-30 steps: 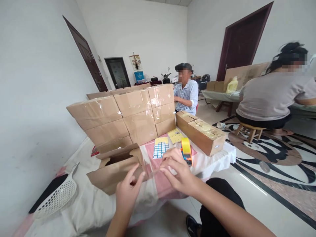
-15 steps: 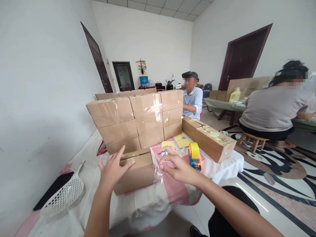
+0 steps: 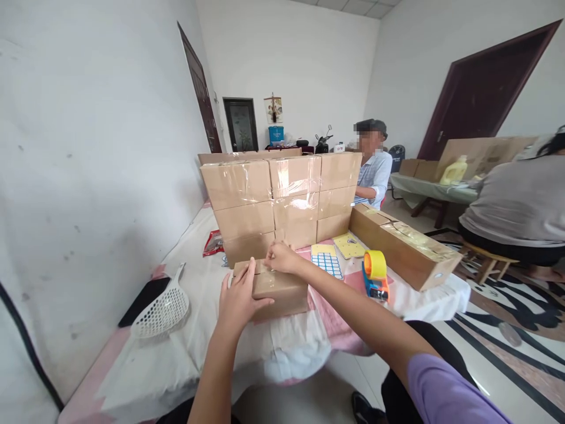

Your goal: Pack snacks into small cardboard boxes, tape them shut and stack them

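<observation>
A small closed cardboard box [image 3: 282, 292] lies on the cloth-covered table [image 3: 198, 347] in front of me. My left hand [image 3: 238, 297] lies on its near left end, fingers spread flat against the cardboard. My right hand [image 3: 279, 257] rests on the box's far top edge with the fingers curled and pressed down on it. A stack of taped cardboard boxes [image 3: 282, 200] stands just behind. An orange and blue tape dispenser [image 3: 375, 275] with a yellow roll sits to the right of my right arm.
A long taped box [image 3: 404, 244] lies at the right of the table, with sticker sheets [image 3: 327, 260] beside it. A white plastic scoop [image 3: 161, 309] rests at the left near the wall. Two seated people [image 3: 373, 165] [image 3: 516, 206] are at another table behind.
The open box has been shut and turned. My left hand moved from its side onto its near end; my right hand moved from beside it to its far top edge. The view swung left.
</observation>
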Demonstrator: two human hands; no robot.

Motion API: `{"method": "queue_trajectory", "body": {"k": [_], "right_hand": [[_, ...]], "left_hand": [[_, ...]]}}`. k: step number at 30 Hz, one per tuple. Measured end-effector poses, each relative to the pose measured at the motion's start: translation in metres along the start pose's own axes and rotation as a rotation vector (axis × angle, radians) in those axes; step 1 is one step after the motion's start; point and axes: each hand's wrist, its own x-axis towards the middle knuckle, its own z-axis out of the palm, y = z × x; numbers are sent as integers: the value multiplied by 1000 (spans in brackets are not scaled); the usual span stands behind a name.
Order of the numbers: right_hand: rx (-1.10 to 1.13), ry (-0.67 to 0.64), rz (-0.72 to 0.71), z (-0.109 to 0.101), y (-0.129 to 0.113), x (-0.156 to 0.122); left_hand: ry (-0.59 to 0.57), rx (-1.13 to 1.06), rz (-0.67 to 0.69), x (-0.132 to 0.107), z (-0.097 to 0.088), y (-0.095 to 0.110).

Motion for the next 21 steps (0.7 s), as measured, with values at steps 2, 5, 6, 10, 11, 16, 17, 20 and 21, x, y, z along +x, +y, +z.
{"method": "queue_trajectory", "body": {"k": [2,5,6,10,11,16,17,20,21], "right_hand": [[-28,-8,21,6,4,0],[-46,-33,40,8,9,-3],[-49,-35,47,8,10,-3],[-71,59,148,-1,15,3],[-71,100,182,-5,17,5],[73,77,189,-18,44,-22],[129,45,162,-16,52,-36],[421,-3,22,-2,79,-87],[516,-12,-31,5,88,-102]], "left_hand": [[16,8,26,-1,0,1],[33,58,98,-2,1,-1],[37,67,110,-3,2,-2],[39,53,135,-5,2,-3],[40,45,147,-6,2,-3],[72,17,249,-11,2,0],[82,16,263,-12,3,1],[100,13,296,-14,7,1],[100,10,313,-14,8,0]]}}
